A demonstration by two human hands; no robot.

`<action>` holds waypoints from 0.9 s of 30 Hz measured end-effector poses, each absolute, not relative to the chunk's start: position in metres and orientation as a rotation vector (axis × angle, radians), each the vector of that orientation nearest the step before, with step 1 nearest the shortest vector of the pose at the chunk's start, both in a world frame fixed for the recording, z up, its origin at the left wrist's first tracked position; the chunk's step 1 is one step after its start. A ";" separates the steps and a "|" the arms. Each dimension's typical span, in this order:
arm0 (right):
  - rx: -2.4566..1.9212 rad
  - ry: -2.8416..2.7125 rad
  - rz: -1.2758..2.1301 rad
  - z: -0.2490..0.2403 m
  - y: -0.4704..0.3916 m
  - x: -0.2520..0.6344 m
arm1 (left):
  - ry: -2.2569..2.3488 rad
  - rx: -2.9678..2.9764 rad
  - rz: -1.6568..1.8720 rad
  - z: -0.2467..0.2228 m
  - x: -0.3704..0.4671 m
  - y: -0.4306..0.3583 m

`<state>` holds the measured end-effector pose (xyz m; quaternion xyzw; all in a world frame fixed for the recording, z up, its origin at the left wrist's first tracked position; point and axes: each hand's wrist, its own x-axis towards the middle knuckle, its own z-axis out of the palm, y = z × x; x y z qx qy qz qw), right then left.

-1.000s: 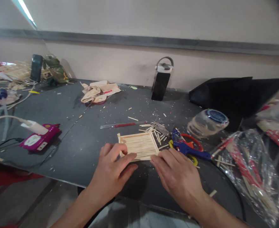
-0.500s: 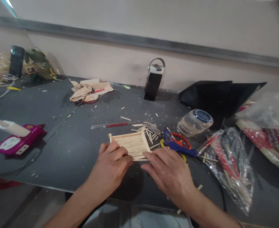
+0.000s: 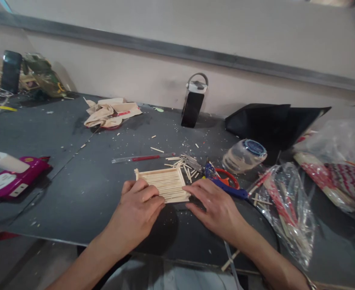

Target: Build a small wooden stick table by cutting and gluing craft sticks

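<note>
A small rectangular panel of pale wooden sticks point(image 3: 165, 180), with raised stick edges, lies on the dark table in front of me. My left hand point(image 3: 142, 203) is closed on its near left corner, fingers bent over the edge. At the near right corner, my right hand point(image 3: 212, 203) has its fingertips at the panel's edge, with thumb and fingers apart. Just right of the panel are cut stick pieces point(image 3: 189, 171) and metal pliers point(image 3: 192, 162). A blue glue gun point(image 3: 230, 189) lies beyond my right hand, which partly hides it.
Red-handled scissors point(image 3: 228, 177) and a clear jar point(image 3: 245, 155) stand or lie at right, near plastic bags of sticks point(image 3: 286, 209). A phone point(image 3: 192, 109) leans on a bottle at the back. At left is a magenta power strip point(image 3: 20, 177); a wrapped red pen point(image 3: 144, 158) lies behind the panel.
The view has shifted slightly, so most things sit further left. My right thumb and fingers have spread a little at the panel's corner. My left hand keeps its hold.
</note>
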<state>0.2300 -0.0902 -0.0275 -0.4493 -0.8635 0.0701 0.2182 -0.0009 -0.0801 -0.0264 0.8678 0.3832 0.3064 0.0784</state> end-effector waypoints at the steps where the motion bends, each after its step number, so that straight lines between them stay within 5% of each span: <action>1: -1.237 -2.384 0.203 -0.028 -0.089 0.230 | 1.148 2.596 0.916 -0.026 -0.001 -0.080; 27: -1.253 -2.315 0.379 -0.034 -0.087 0.227 | 1.136 2.591 0.876 -0.028 -0.002 -0.078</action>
